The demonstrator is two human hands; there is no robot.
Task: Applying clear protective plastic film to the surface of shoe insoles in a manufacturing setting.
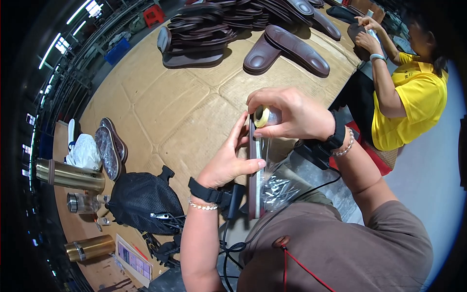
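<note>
A dark brown shoe sole [252, 194] stands edge-on in front of me, with a whitish strip running along its side. My left hand [226, 158] is closed on it, thumb on the near face and fingers behind. At the sole's far end, my right hand [301, 114] grips a small roll of clear film [261, 117] with a yellowish core, pressed against or close to the edge. Loose clear film [282, 187] hangs, crinkled and shiny, from the sole's right side toward my lap. My palm hides part of the roll.
Brown soles [199, 39] lie heaped at the far edge, with two crossed soles [287, 48] nearer. Left are a black mesh bag [143, 199], a steel flask [73, 175], a gold flask [90, 248] and wrapped soles [108, 151]. A co-worker in a yellow shirt [408, 102] sits right. A cable [296, 194] crosses my lap.
</note>
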